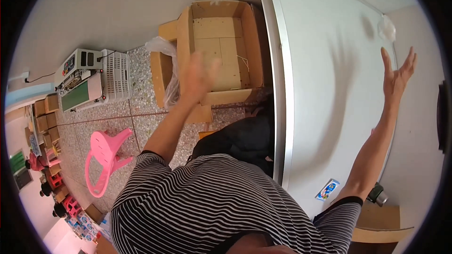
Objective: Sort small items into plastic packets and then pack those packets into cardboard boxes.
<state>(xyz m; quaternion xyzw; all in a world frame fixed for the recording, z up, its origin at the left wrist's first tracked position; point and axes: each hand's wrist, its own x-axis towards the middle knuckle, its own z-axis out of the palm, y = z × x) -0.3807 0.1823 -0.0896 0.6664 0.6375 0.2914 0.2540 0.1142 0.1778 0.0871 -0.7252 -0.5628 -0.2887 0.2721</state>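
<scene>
My left hand (196, 79) is raised in front of the open cardboard box (254, 42), blurred by motion. Its thumb stands apart from the fingers, and I see nothing in it. The box's inside is bare but for a thin loop of string. On the other side, my right hand (399, 76) reaches up over the far right of the white tabletop (306, 84), fingers spread, holding nothing. Its arm's shadow falls across that surface. Crumpled clear plastic (387, 29) lies near its fingertips. A small blue-and-white packet (327, 189) rests on the tabletop beside my right elbow.
Clear plastic film (170, 84) hangs by the box's left side. Farther left, a machine with a green belt (77, 95) stands against a white plastic basket (116, 77). A pink plastic chair (104, 146) is on the speckled floor. A dark bottle (376, 194) lies by my right elbow.
</scene>
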